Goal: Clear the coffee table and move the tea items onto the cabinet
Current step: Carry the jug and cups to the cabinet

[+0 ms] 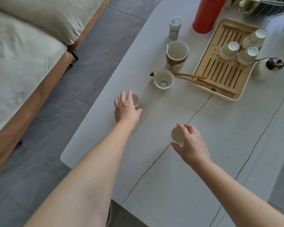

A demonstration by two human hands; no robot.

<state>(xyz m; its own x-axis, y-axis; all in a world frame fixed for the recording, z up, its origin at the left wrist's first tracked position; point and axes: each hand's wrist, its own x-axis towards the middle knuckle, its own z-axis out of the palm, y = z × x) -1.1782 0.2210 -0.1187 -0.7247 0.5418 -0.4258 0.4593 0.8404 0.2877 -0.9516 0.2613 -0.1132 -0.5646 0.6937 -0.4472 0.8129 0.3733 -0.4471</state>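
My left hand [125, 106] is spread over a small white tea cup [136, 99] near the table's left edge; the cup lies between its fingers and thumb, and no firm grip shows. Nearer to me, my right hand [189, 142] grips a second small white cup [176, 134] between thumb and fingers, tilted on its side just above the white coffee table [211, 145]. Beyond stand a lidless gaiwan [164, 79], a white pitcher with a brown band [177, 54] and a bamboo tea tray [220, 69] bearing three upturned cups [247, 54].
Bamboo tongs [192, 77] lie against the tray's near corner. A red thermos [206, 15], a small grey canister [175, 27], a wire basket [269, 5] and a small figurine [267, 66] stand at the far end. A sofa [23, 54] runs along the left across grey floor.
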